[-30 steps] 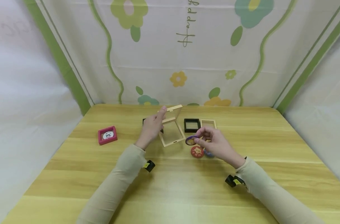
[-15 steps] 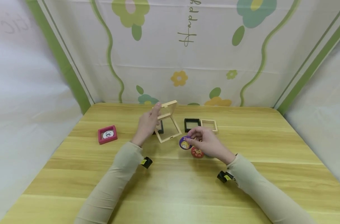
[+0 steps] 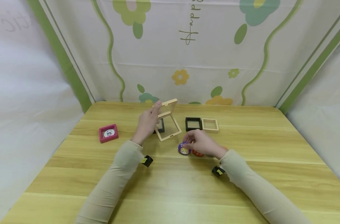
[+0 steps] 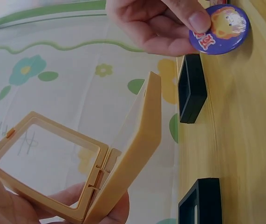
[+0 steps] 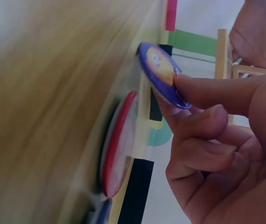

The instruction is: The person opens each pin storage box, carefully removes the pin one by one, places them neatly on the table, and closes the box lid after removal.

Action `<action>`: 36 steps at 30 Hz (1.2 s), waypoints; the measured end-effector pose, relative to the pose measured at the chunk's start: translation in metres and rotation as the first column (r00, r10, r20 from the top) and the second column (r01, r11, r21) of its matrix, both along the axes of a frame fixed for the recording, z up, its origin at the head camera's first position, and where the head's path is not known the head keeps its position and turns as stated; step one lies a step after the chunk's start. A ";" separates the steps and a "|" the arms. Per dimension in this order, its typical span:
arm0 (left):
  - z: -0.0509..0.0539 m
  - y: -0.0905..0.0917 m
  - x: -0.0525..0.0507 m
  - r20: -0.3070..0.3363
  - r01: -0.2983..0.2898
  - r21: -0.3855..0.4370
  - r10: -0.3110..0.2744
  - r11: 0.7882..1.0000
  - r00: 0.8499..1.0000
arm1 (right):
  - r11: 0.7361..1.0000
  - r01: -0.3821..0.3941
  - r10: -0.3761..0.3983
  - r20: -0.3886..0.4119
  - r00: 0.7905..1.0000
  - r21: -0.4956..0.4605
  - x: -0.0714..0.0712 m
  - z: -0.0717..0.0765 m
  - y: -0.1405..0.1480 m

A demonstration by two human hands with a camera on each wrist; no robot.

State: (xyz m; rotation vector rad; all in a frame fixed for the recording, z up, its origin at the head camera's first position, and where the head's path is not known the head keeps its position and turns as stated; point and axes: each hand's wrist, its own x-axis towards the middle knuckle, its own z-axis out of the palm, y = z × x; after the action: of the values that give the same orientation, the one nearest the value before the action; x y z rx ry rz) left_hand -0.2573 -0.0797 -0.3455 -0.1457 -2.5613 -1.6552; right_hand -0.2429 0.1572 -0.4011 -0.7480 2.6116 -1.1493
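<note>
My left hand [image 3: 146,124] holds a pale wood-coloured hinged display frame [image 4: 132,170] up off the table, its two clear-windowed halves swung apart. Between thumb and fingers of my right hand [image 3: 203,143] is a purple round badge [image 3: 184,149] with a yellow cartoon face. That badge is tilted low over the table, right of and nearer than the frame; whether its lower edge touches the wood, I cannot tell. A red round badge [image 3: 197,152] lies partly hidden under the right hand. In the right wrist view, a blue edge [image 5: 104,212] shows beside the red badge.
A black frame [image 3: 193,129] and a pale frame [image 3: 210,130] stand side by side behind the right hand. Another black frame [image 3: 161,126] is partly hidden by the left hand's frame. Far left lies a pink frame [image 3: 109,139] with a white round badge [image 3: 109,133]. A printed cloth hangs behind.
The left hand has shifted the hinged frame slightly left and back. The right hand has brought the purple badge left and down, turning its face toward the head camera.
</note>
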 end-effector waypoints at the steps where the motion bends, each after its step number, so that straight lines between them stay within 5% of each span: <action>1: 0.000 0.000 0.000 0.000 0.001 0.000 -0.001 1.000 1.000 | 1.000 -0.006 0.006 -0.005 1.000 0.008 -0.001 -0.001 0.000; 13: 0.001 0.001 0.002 0.003 0.006 0.006 -0.006 1.000 1.000 | 0.992 -0.094 0.090 0.046 0.995 0.082 -0.021 0.003 -0.004; 36: 0.003 0.006 0.004 -0.049 0.012 -0.011 -0.012 1.000 0.999 | 0.993 -0.019 0.007 0.103 0.995 0.114 -0.026 0.004 -0.002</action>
State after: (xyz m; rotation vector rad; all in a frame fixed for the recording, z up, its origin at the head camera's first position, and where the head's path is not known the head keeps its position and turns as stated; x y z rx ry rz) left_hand -0.2530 -0.0738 -0.3429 -0.2004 -2.5387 -1.6206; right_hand -0.2686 0.1550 -0.3973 -0.6639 2.5586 -0.9962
